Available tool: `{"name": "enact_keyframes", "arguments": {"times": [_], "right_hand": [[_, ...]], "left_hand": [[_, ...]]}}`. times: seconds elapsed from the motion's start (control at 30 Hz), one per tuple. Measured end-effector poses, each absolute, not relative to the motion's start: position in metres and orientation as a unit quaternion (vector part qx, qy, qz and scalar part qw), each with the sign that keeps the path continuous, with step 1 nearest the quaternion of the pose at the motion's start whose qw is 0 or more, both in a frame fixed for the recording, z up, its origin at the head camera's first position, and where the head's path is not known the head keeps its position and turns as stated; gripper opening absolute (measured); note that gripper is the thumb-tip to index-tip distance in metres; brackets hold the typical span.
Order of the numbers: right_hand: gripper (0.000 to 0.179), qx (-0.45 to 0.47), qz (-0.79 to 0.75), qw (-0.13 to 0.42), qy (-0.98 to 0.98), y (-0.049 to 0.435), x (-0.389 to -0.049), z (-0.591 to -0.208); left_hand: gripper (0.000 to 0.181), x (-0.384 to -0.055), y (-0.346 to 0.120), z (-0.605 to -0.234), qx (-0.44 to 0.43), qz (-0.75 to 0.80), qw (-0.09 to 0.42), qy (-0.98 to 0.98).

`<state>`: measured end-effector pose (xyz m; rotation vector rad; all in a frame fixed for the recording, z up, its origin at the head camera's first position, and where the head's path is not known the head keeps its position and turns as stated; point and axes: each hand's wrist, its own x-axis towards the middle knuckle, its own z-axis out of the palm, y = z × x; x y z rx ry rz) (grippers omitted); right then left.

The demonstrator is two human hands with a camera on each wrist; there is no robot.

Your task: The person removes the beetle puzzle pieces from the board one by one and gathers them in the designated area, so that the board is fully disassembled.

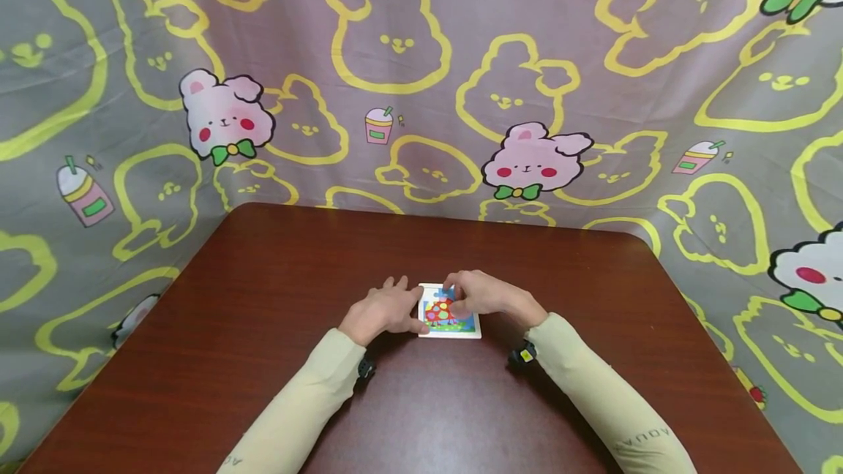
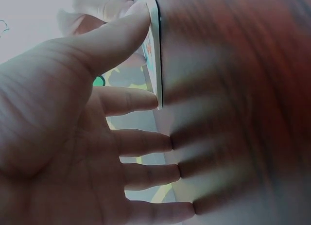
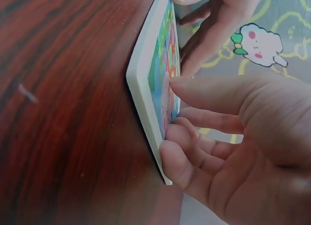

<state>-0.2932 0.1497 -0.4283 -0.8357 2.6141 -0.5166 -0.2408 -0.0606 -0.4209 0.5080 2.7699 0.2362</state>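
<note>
A small jigsaw puzzle (image 1: 450,328) in a white frame lies flat on the table, with red, green and blue picture areas; a pale patch shows near its upper left. My left hand (image 1: 388,308) steadies its left side. In the left wrist view the thumb (image 2: 131,28) lies along the frame's edge, while the other fingers extend straight, their tips on the tabletop. Over the puzzle's right side, my right hand (image 1: 486,294) has curled fingers. The right wrist view shows its thumb and fingertips around a pale pinkish puzzle piece (image 3: 166,106) at the picture's surface; the fingers partly hide it.
The dark reddish-brown table (image 1: 316,247) extends around the puzzle on every side. Behind it hangs a grey curtain (image 1: 421,42) with yellow outlines and cartoon bears. A dark wrist device (image 1: 525,353) sits at the right sleeve cuff, and another (image 1: 366,367) at the left.
</note>
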Motion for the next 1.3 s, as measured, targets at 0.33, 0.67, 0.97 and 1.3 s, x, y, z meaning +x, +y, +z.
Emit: {"name": "enact_keyframes", "arguments": {"times": [0.33,0.67,0.97,1.3], "right_hand": [[0.034,-0.319,-0.162,0.143,0.923,0.1450,-0.2922,-0.4258],[0.031,-0.317,-0.175,0.145,0.921,0.1474,-0.2971,-0.4316],[0.029,-0.344,-0.162,0.123,0.917,0.1485,-0.3019,-0.4340],[0.028,-0.318,-0.173,0.136,0.922,0.1481,-0.2995,-0.4329]], "left_hand": [[0.082,-0.2422,-0.0600,-0.4199,0.177,0.086,0.159,0.967],[0.082,-0.2428,-0.0587,-0.4205,0.174,0.083,0.163,0.968],[0.081,-0.2431,-0.0595,-0.4223,0.179,0.080,0.155,0.968],[0.083,-0.2443,-0.0593,-0.4216,0.179,0.072,0.158,0.968]]}}
